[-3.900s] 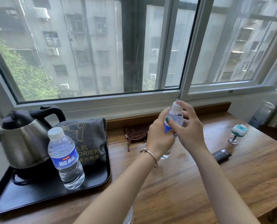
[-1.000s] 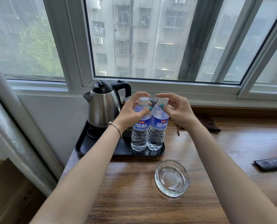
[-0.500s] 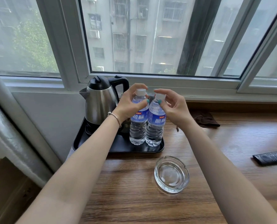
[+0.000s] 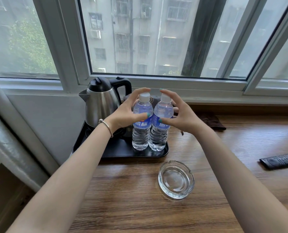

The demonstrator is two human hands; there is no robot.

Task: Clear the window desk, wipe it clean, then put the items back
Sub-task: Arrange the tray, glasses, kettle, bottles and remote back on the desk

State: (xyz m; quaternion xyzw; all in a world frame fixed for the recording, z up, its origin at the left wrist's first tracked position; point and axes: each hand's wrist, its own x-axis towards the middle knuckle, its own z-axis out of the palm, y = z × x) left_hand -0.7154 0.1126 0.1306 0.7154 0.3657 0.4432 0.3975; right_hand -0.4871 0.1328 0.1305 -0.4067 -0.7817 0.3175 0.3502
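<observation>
Both hands are spread wide and hold nothing — the left hand (image 4: 126,113) and the right hand (image 4: 182,115) cup loosely around the two water bottles, fingers curved, with gaps showing at the caps. Whether the thumbs touch the labels I cannot tell.

Nearest, a glass ashtray (image 4: 176,179) sits on the desk (image 4: 140,207) just in front of the tray's front right corner. A remote (image 4: 279,161) lies near the desk's right edge, its long axis running left to right.

On the black tray (image 4: 116,151) the left bottle (image 4: 141,130) and the right bottle (image 4: 160,128) stand upright and touching along the tray's right edge, caps up, long axes vertical. Behind them stands the kettle (image 4: 101,105), spout to the left, at the tray's back left.

The step looks like putting items back — bottles set and released. Next probably comes drawing the hands clear without knocking them.
</observation>
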